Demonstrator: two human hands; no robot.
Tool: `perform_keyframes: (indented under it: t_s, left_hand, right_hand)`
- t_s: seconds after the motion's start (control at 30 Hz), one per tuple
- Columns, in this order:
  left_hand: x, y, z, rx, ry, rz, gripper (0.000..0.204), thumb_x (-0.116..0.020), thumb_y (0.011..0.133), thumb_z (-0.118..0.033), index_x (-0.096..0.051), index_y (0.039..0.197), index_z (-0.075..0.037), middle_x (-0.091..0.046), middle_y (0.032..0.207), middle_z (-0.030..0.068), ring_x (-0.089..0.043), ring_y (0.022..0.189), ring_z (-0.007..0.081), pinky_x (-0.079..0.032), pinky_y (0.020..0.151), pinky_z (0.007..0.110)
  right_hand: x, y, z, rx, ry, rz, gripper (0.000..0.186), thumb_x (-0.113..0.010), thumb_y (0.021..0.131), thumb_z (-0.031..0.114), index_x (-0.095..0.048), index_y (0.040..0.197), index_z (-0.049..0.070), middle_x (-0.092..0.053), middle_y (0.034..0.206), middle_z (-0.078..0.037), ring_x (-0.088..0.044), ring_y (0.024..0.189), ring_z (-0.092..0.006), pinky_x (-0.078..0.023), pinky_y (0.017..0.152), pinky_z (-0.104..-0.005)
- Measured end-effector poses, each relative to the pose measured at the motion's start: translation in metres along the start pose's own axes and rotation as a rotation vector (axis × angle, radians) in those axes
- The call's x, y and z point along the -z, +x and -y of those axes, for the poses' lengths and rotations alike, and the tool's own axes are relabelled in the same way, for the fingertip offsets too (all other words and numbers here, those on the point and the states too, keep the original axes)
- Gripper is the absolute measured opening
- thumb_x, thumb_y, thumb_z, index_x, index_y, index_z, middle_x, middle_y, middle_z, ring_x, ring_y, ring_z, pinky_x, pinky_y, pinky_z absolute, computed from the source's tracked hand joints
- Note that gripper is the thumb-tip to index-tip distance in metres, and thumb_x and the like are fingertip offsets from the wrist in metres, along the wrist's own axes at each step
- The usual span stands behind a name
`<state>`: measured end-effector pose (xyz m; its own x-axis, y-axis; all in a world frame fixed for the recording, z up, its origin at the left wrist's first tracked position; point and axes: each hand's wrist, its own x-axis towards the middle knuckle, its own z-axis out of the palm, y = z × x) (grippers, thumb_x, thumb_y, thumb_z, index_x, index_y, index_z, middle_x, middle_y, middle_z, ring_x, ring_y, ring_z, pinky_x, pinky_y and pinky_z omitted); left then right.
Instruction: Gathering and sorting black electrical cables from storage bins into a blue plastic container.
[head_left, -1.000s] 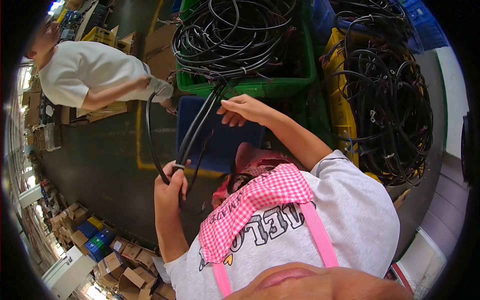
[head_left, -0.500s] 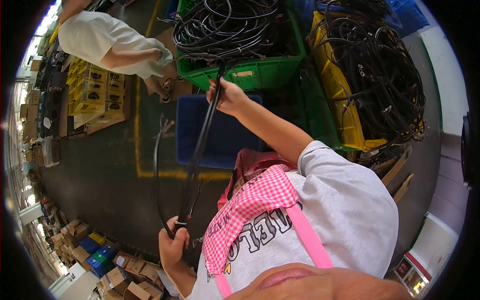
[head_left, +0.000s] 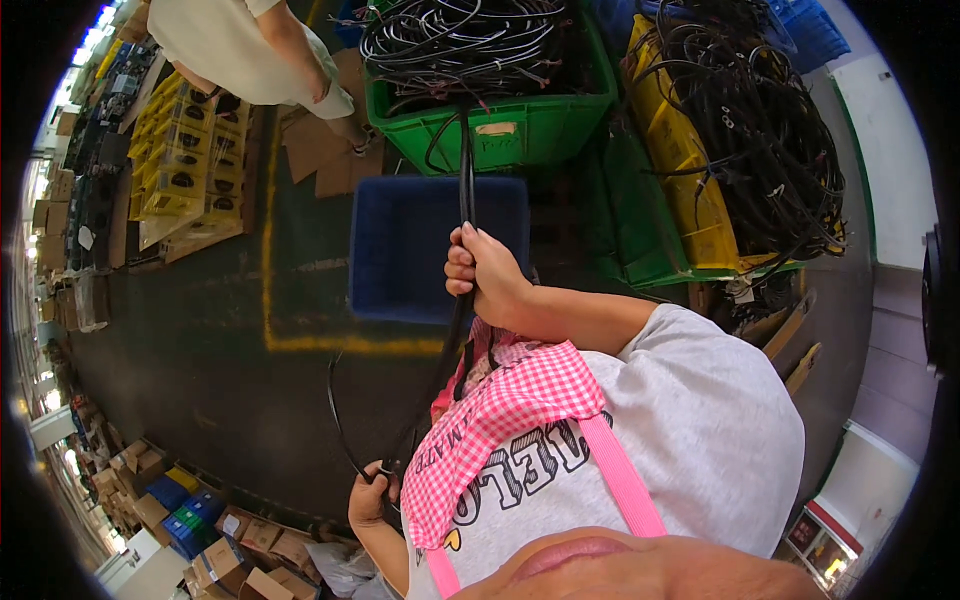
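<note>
A bundle of black cables (head_left: pixel 466 195) runs from the rim of the green crate (head_left: pixel 545 135) down toward my body. My right hand (head_left: pixel 488 272) is closed around the bundle in front of the blue bin (head_left: pixel 385 250). Lower down and to the left, my left hand (head_left: pixel 370 492) grips the black cables near their lower end, close to my pink checked apron (head_left: pixel 500 410). A loose black cable end (head_left: pixel 335 400) curves up from that hand. Coiled black cables (head_left: pixel 465 45) are heaped in the green crate.
To the right, a yellow crate (head_left: pixel 690 205) overflows with black cables (head_left: pixel 760 140). A person in pale clothes (head_left: pixel 225 45) stands at the upper left, near stacked yellow bins (head_left: pixel 190 150). Cardboard boxes (head_left: pixel 225 565) lie at the lower left. A yellow line (head_left: pixel 350 346) marks the floor.
My right hand has come down and right along the cables, toward my body. My left hand has shifted slightly right and down. The other person has moved toward the top of the view.
</note>
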<state>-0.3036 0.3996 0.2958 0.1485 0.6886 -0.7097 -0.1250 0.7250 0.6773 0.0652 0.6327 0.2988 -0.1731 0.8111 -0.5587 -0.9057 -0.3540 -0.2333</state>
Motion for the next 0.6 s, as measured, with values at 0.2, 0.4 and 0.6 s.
perform_keyframes:
  t_s: [0.2, 0.4, 0.6]
  left_hand:
    - [-0.002, 0.001, 0.01, 0.196, -0.004, -0.198, 0.036, -0.067, 0.085, -0.022, -0.059, 0.111, 0.002, -0.059, 0.074, 0.0001, -0.05, 0.061, 0.0095, -0.039, 0.059, 0.024]
    - [-0.015, 0.003, 0.027, 0.268, -0.167, -0.272, 0.031, -0.061, 0.088, -0.018, -0.059, 0.112, 0.001, -0.06, 0.079, 0.0002, -0.054, 0.067, 0.0114, -0.043, 0.064, 0.027]
    - [0.0, 0.01, 0.058, 0.235, 0.098, -0.212, 0.032, -0.061, 0.086, -0.018, -0.059, 0.111, 0.002, -0.063, 0.083, 0.0058, -0.058, 0.074, 0.0121, -0.045, 0.067, 0.027]
  right_hand:
    - [0.002, 0.068, 0.027, -0.154, -0.048, 0.037, 0.033, -0.039, 0.097, 0.039, -0.051, 0.089, 0.009, -0.048, 0.067, -0.001, -0.051, 0.062, -0.0169, -0.046, 0.062, -0.0313]
    - [0.002, 0.207, 0.107, 0.073, -0.038, -0.112, 0.039, -0.035, 0.099, 0.041, -0.049, 0.091, 0.006, -0.04, 0.063, 0.003, -0.035, 0.049, -0.0113, -0.033, 0.046, -0.0277]
    - [-0.002, 0.109, 0.063, 0.142, -0.087, -0.141, 0.026, -0.037, 0.099, 0.03, -0.048, 0.09, 0.008, -0.034, 0.06, 0.005, -0.027, 0.046, -0.0072, -0.024, 0.041, -0.0232]
